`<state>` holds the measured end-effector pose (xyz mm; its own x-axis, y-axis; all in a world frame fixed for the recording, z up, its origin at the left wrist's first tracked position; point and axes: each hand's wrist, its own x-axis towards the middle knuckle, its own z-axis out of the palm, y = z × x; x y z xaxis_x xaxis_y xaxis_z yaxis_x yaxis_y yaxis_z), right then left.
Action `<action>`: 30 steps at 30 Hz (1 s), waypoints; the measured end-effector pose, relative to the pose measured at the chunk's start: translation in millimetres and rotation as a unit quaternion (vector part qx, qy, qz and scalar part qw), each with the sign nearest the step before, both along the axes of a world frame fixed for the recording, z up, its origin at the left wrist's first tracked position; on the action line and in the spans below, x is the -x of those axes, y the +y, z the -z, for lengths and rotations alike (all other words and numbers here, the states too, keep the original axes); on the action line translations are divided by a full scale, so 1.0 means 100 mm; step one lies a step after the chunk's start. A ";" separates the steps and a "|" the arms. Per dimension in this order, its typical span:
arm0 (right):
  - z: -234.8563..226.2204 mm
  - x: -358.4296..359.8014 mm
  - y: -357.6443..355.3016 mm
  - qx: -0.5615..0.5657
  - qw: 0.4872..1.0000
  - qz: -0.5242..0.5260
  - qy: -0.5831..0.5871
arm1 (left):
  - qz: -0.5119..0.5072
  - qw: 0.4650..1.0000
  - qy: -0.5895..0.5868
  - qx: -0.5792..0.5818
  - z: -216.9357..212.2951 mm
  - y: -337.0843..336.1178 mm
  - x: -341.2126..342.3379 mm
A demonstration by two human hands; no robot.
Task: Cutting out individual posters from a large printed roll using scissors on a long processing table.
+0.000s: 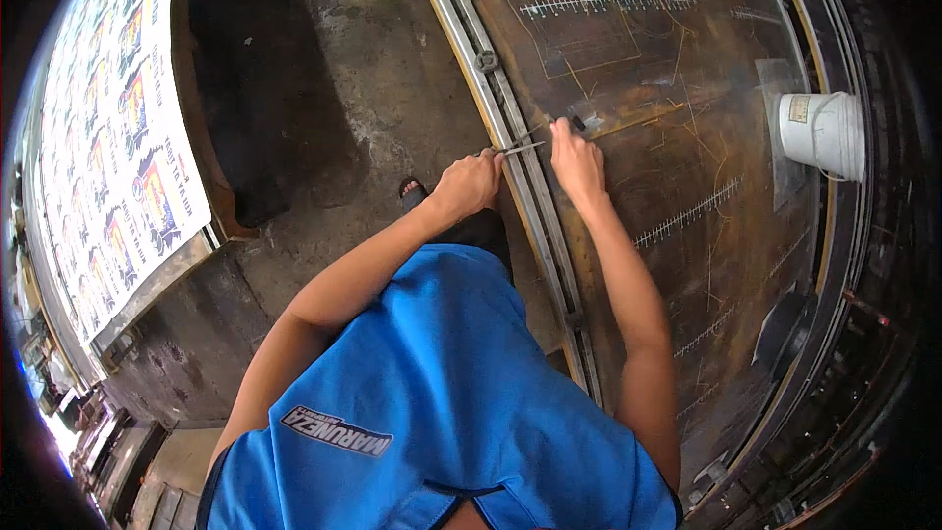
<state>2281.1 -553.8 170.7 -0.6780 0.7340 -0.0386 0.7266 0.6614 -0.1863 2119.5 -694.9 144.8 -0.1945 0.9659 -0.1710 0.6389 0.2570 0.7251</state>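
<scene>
My left hand (469, 183) is closed beside the metal rail along the table's near edge. A thin, pointed metal blade (522, 147) sticks out of it to the right, across the rail; its handle is hidden in my fist. To the right, over the table top, my right hand (577, 165) is closed with its fingers pinched together. A small black piece (578, 123) shows at its fingertips, and a thin dark strip lies between the two hands. What exactly the right fingers grip is too small to make out.
The brown, scratched table top (638, 152) carries pale tick-marked lines. A white bucket (826, 134) stands at its far right, with a dark round object (783, 330) nearer. The metal rail (488, 74) has a round knob. At left, a printed sheet (118, 147) covers another table.
</scene>
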 end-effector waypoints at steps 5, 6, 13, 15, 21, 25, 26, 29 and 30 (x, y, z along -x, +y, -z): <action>0.10 0.00 -0.47 0.022 0.999 -0.048 -0.011 | -0.004 1.000 0.020 -0.018 0.03 -0.01 -0.02; 0.12 0.01 -0.49 0.040 0.998 -0.046 0.002 | 0.001 1.000 0.002 -0.016 0.05 -0.01 -0.01; 0.08 -0.06 0.18 -0.027 1.000 -0.002 0.007 | -0.001 1.000 -0.006 0.005 -0.01 0.01 0.00; 0.02 -0.01 0.07 -0.020 1.000 0.004 -0.011 | -0.002 1.000 0.001 -0.006 0.00 0.02 0.02; 0.03 0.04 -0.52 0.053 0.997 -0.061 -0.002 | -0.005 0.999 0.000 -0.035 0.01 -0.03 0.00; 0.07 0.03 -0.25 0.009 1.000 -0.018 0.011 | -0.004 1.000 0.001 -0.024 -0.06 -0.01 0.02; 0.06 0.02 -0.10 -0.002 1.000 0.017 -0.018 | -0.001 1.000 0.000 -0.026 -0.04 -0.01 0.01; 0.00 0.00 0.12 -0.013 0.999 0.013 -0.028 | -0.007 0.998 0.031 -0.052 0.04 0.01 0.02; -0.02 -0.03 0.07 -0.018 0.999 0.015 -0.026 | -0.008 0.998 0.022 -0.050 0.06 -0.01 0.00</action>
